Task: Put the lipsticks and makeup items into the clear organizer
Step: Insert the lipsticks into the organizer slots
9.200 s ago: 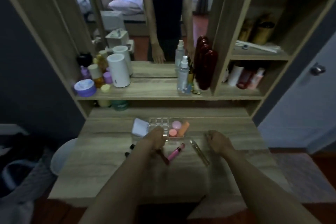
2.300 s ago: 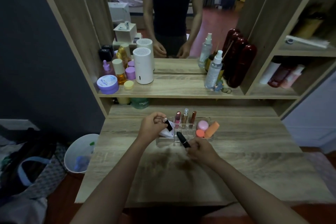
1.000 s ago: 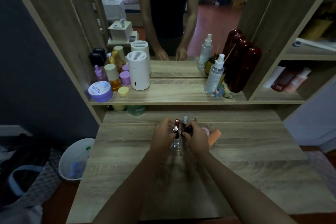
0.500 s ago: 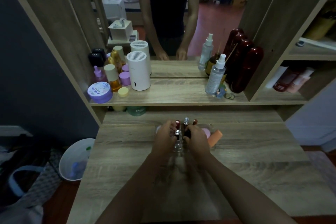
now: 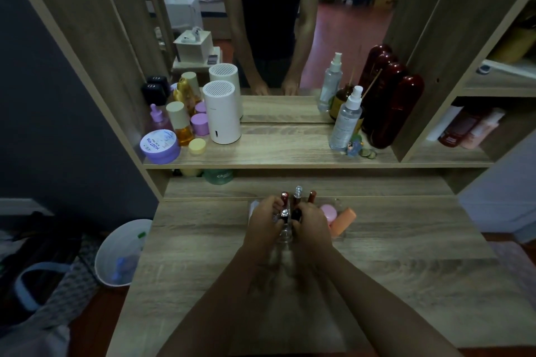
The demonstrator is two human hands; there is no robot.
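The clear organizer (image 5: pixel 341 236) stands at the back of the wooden desk, mostly hidden behind my hands. Three lipsticks stand upright in its rear slots: a red one (image 5: pixel 284 197), a silver-topped one (image 5: pixel 298 192) and a brown one (image 5: pixel 311 196). A pink round compact (image 5: pixel 329 211) and an orange tube (image 5: pixel 344 220) lie in its right part. My left hand (image 5: pixel 262 224) pinches a silver-capped lipstick (image 5: pixel 284 213) over the front slots. My right hand (image 5: pixel 312 224) pinches a black lipstick (image 5: pixel 296 214) right beside it.
A white compact (image 5: pixel 253 206) peeks out left of my left hand. The shelf above holds a white cylinder (image 5: pixel 222 113), a purple jar (image 5: pixel 159 146), spray bottles (image 5: pixel 346 122) and dark red bottles (image 5: pixel 391 107). A white bin (image 5: pixel 123 252) stands left of the desk.
Several seconds ago lipsticks lay loose on the desk; now three stand in the organizer. In the last second both hands stayed over the front slots, lowering slightly with their lipsticks.
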